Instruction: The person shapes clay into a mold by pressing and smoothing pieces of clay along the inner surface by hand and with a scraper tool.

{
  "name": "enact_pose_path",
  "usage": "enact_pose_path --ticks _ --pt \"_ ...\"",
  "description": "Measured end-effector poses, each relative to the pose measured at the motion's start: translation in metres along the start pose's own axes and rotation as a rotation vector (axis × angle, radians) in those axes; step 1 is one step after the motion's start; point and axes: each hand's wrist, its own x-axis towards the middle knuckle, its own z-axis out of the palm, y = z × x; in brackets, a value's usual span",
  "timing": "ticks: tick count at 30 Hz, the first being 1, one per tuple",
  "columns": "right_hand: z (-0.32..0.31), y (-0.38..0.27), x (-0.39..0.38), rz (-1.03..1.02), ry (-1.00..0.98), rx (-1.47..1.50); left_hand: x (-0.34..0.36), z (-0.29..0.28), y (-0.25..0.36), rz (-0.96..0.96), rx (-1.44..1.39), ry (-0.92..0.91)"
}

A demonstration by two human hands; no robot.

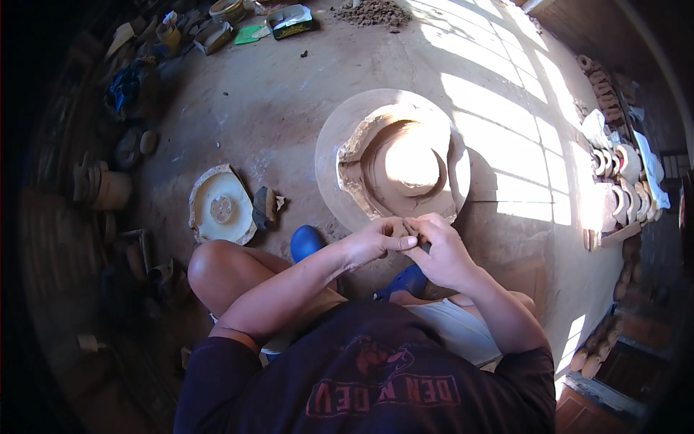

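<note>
My left hand (376, 243) and my right hand (442, 252) meet in front of me, at the near edge of a round disc (330, 163). Fingers of both hands are closed around a small lump of brown clay (406, 228), mostly covered by thumbs and fingertips. On the disc sits a thick, rough-edged ring-shaped mould (352, 150), its near rim just beyond my hands. Smooth wet-looking clay (409, 165) lines its inside, with a rounded mound in the middle, brightly sunlit on the right.
A chipped white round mould (238, 189) and a dark block (264, 208) lie left of the disc. My blue shoes (306, 243) are close by. Curved clay pieces (623, 206) stack along the right. Crumbled clay (372, 14) and a box (290, 23) lie at the back.
</note>
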Motion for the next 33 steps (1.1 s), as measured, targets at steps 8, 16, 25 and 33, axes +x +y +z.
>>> enact_pose_path --ticks 8,16,25,33 --pt "0.017 0.012 -0.001 -0.222 0.114 -0.249 -0.011 0.009 0.009 0.073 0.033 0.037" --pt "-0.008 -0.024 0.008 -0.287 0.171 -0.375 -0.021 -0.009 0.020 -0.026 0.224 -0.039" --pt "-0.007 -0.012 -0.001 -0.426 -0.160 -0.555 -0.033 -0.006 0.037 -0.180 -0.052 -0.151" --pt "-0.006 -0.005 0.014 -0.341 0.103 -0.187 -0.025 -0.008 0.047 0.231 0.264 -0.006"
